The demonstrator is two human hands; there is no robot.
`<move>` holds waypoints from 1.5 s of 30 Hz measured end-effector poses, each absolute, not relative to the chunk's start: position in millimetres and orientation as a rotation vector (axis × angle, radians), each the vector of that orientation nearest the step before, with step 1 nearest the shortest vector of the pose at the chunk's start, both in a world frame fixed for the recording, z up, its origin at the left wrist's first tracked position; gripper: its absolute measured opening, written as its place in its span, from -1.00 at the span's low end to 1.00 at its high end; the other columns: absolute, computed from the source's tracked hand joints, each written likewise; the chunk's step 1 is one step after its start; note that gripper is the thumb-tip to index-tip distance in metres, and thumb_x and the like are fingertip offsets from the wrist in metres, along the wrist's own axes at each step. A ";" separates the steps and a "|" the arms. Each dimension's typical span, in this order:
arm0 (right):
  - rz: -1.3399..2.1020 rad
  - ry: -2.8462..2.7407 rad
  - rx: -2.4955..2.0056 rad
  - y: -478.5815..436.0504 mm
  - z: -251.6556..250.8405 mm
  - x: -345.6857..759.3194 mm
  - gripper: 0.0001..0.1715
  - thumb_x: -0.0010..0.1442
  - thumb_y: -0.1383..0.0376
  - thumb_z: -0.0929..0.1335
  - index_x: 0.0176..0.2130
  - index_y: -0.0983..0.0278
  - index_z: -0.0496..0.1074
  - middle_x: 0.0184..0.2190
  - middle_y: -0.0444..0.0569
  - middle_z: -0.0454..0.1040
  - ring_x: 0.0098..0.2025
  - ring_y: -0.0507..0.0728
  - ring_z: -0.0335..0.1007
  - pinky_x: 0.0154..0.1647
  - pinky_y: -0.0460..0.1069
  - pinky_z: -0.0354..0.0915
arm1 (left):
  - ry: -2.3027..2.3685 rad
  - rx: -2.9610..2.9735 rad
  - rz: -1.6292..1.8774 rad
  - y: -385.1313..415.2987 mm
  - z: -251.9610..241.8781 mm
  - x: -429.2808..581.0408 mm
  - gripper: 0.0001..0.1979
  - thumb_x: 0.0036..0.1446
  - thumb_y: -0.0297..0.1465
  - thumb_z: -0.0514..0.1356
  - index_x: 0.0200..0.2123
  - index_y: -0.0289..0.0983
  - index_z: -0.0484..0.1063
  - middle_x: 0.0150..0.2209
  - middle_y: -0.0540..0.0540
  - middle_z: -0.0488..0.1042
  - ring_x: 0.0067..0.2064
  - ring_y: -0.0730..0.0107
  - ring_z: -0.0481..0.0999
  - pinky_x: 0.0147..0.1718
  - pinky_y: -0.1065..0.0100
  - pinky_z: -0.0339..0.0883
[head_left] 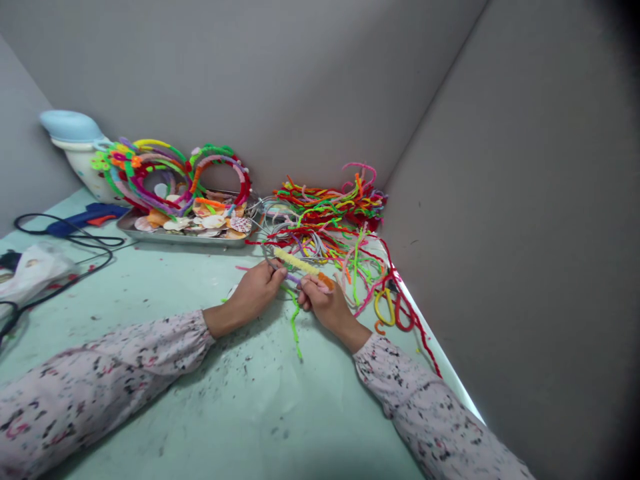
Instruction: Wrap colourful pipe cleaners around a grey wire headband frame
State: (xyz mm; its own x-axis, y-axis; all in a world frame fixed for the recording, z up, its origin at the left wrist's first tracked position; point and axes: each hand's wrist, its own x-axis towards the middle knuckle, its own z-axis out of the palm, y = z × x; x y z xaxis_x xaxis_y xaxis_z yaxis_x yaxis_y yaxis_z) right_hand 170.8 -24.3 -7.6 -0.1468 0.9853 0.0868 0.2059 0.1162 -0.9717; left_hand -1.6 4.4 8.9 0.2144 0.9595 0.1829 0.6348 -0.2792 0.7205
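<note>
The left hand [254, 295] and right hand [323, 305] are pinching a fuzzy yellow pipe cleaner [295, 262], fingers [307, 285] apparently clenched, beside a heap of pipe cleaners [325, 213] on the bench [240, 413].

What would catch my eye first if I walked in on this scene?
The colours: a big tangle of fuzzy pipe cleaners fills the back corner, beside a metal tray of seashells with bright pipe-cleaner rings propped on it. In the middle, the left hand and right hand hold a yellow pipe cleaner above the pale green table.
</note>
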 end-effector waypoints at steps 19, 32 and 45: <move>1.067 -1.528 -1.198 -23.0 -10.9 171.9 -0.67 0.21 0.22 0.25 -0.53 0.27 0.39 -0.63 -0.16 0.41 -0.59 -0.01 0.32 -0.51 -0.11 0.24 | 1.322 1.886 0.871 6.5 8.2 -5.4 -0.70 0.15 -0.24 0.01 -0.50 -0.28 0.35 -0.47 -0.02 0.41 -0.39 0.32 0.36 -0.40 0.34 0.18; 1.116 -1.535 -1.207 -24.2 -9.1 171.7 -0.67 0.23 0.21 0.24 -0.50 0.28 0.37 -0.60 -0.17 0.39 -0.57 -0.02 0.30 -0.49 -0.11 0.22 | 1.259 1.792 0.877 10.5 3.9 -4.7 -0.70 0.07 -0.21 0.01 -0.59 -0.25 0.21 -0.57 0.03 0.24 -0.46 0.39 0.23 -0.49 0.38 0.11; 1.055 -1.552 -1.215 -26.0 -9.2 171.7 -0.65 0.22 0.21 0.24 -0.53 0.26 0.38 -0.62 -0.15 0.40 -0.58 0.00 0.31 -0.49 -0.10 0.22 | 1.242 1.758 0.876 9.4 9.0 -3.6 -0.69 0.05 -0.21 0.03 -0.62 -0.26 0.25 -0.60 0.01 0.26 -0.50 0.40 0.23 -0.52 0.37 0.11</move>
State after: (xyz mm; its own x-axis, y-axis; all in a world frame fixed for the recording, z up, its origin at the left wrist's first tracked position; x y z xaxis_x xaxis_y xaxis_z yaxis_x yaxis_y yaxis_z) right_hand 171.7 -26.0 -9.2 -0.1395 0.9814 0.1316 0.2383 0.1623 -0.9575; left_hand -3.6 9.4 9.0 0.2800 0.9557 0.0904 0.4059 -0.2032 0.8910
